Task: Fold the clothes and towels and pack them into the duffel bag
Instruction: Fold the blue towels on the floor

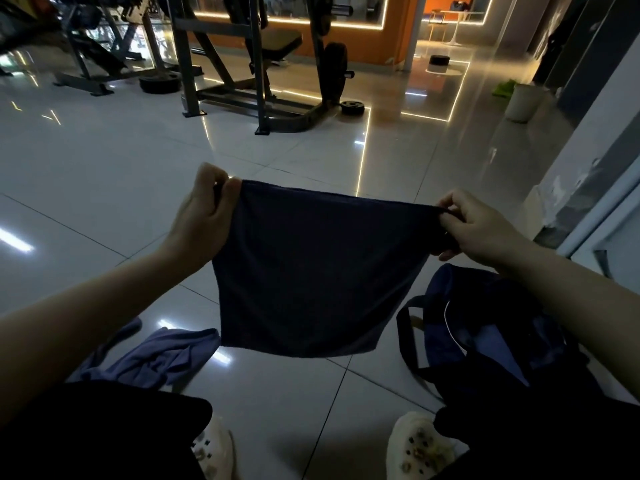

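While we look down from the head camera, a dark navy cloth [318,271] hangs spread in the air in front of us, held up by its two top corners. Our left hand [204,216] pinches the left corner between thumb and curled fingers, and our right hand [474,230] pinches the right corner the same way, so the top edge runs taut between them and the rest drops flat below. Whether it is a towel or a garment we cannot say for sure in this dim light.

Taking the cloth as our landmark: just below and to the right of it, the duffel bag [491,341] sits on the tiled floor [104,168], dark blue and black, its top open and a black strap looping toward the cloth's lower right corner. Below and to the left of the cloth a crumpled purple garment [162,358] lies on the floor, its edge reaching under the cloth's lower left corner. Directly beneath the cloth, at the bottom of the view, are our two pale clog shoes [415,448] and dark trouser legs. Well beyond the cloth stands a grey weight machine [256,64] with black plates, and far off to the upper right a white bin [523,102] stands by the wall.
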A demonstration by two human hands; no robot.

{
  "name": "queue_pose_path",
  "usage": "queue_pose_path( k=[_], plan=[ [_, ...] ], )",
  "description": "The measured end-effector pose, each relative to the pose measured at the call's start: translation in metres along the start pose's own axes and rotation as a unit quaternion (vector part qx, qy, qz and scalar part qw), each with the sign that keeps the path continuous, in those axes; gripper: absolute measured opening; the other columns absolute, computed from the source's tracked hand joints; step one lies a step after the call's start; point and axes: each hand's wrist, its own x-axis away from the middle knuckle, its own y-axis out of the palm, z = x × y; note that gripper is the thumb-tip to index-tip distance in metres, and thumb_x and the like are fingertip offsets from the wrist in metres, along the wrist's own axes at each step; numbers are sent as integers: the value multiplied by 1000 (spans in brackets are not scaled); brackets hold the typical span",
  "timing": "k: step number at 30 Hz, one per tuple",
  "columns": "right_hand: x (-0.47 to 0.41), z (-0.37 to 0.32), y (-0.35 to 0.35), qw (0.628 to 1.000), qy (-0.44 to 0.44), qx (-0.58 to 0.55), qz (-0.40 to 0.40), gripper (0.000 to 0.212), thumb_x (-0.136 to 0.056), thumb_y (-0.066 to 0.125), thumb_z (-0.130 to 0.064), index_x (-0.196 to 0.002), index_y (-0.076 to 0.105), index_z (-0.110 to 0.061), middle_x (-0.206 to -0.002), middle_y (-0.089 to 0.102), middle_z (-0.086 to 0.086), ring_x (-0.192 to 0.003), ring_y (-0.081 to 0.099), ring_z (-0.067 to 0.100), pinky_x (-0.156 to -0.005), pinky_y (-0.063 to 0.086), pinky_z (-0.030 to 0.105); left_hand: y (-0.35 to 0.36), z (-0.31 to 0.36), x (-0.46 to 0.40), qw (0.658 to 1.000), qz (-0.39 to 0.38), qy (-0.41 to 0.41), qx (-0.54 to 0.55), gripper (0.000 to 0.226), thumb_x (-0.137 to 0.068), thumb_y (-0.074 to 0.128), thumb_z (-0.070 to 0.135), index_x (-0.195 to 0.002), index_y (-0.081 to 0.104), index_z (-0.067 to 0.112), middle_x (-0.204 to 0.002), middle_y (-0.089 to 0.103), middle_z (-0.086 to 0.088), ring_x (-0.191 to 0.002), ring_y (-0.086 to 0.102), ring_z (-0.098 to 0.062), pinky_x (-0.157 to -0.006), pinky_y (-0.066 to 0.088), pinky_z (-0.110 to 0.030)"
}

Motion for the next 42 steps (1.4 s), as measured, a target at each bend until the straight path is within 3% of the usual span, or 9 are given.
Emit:
queue_pose_path(
  k=[5, 9, 15, 22, 28, 32, 35, 39, 42],
  plan=[
    [-4, -3, -1, 998, -21, 16, 58, 9, -102, 40, -16, -106, 48, -14, -86, 62, 10, -52, 63, 14, -45, 50, 23, -1, -3, 1, 1000, -7, 27, -7, 14, -102, 36, 22, -95, 34, 10, -67, 36, 3, -55, 33, -9, -47, 30, -14],
    [-4, 5, 6, 997, 23, 74, -10, 9, -101, 40, -12, -105, 47, -16, -88, 60, 12, -62, 65, 25, -53, 54, 32, -4, -10, 4, 997, -33, 56, -27, 12, -101, 39, 22, -97, 34, 11, -63, 38, 1, -51, 35, -13, -45, 33, -19],
    [-4, -4, 4, 999, 0, 14, 37, 9, -101, 41, -10, -101, 48, -13, -91, 59, 9, -68, 68, 26, -53, 56, 27, -8, -21, 4, 995, -49, 78, -32, 15, -93, 34, 39, -92, 31, 24, -60, 41, -1, -47, 38, -17, -44, 32, -25],
    [-5, 10, 5, 999, 2, 44, 4, 12, -99, 45, -9, -94, 51, -18, -91, 59, 9, -72, 67, 23, -59, 55, 28, -8, -32, 5, 991, -136, -12, -11, 20, -92, 56, 22, -79, 43, 27, -75, 55, 0, -67, 63, -23, -53, 53, -31],
    [-1, 14, 2, 992, 26, 102, -70, 17, -95, 52, -5, -87, 56, -19, -84, 66, 11, -66, 67, 18, -54, 55, 19, -20, -41, 12, 972, -225, -48, -55, 20, -80, 72, 14, -77, 54, 23, -72, 63, 1, -64, 64, -18, -60, 51, -29],
    [4, 19, 3, 967, 95, 138, -193, 12, -96, 51, -7, -93, 55, -17, -90, 64, 7, -72, 64, 16, -58, 52, 21, -28, -46, 17, 960, -267, -66, -60, 18, -76, 77, 15, -74, 60, 20, -64, 65, 2, -62, 64, -24, -62, 54, -36],
    [6, 20, 0, 945, 146, 99, -276, 8, -96, 50, -4, -96, 55, -10, -82, 65, 7, -68, 65, 18, -57, 51, 23, -28, -50, 23, 948, -303, -84, -58, 16, -75, 78, 14, -74, 62, 17, -59, 66, 3, -57, 63, -15, -58, 53, -28],
    [4, 31, 2, 933, 166, 66, -312, 6, -95, 52, -2, -97, 56, -6, -74, 66, 5, -62, 65, 17, -52, 48, 22, -22, -57, 28, 924, -357, -134, -42, 12, -79, 75, 13, -79, 63, 11, -59, 68, 4, -52, 60, -7, -54, 51, -20],
    [-4, 52, 21, 932, 179, 49, -312, 6, -95, 52, -2, -93, 55, -7, -76, 65, 8, -59, 64, 16, -50, 46, 21, -5, -74, 30, 917, -360, -171, -29, 12, -82, 72, 14, -82, 61, 9, -60, 69, -1, -61, 65, -20, -59, 54, -27]
  ],
)
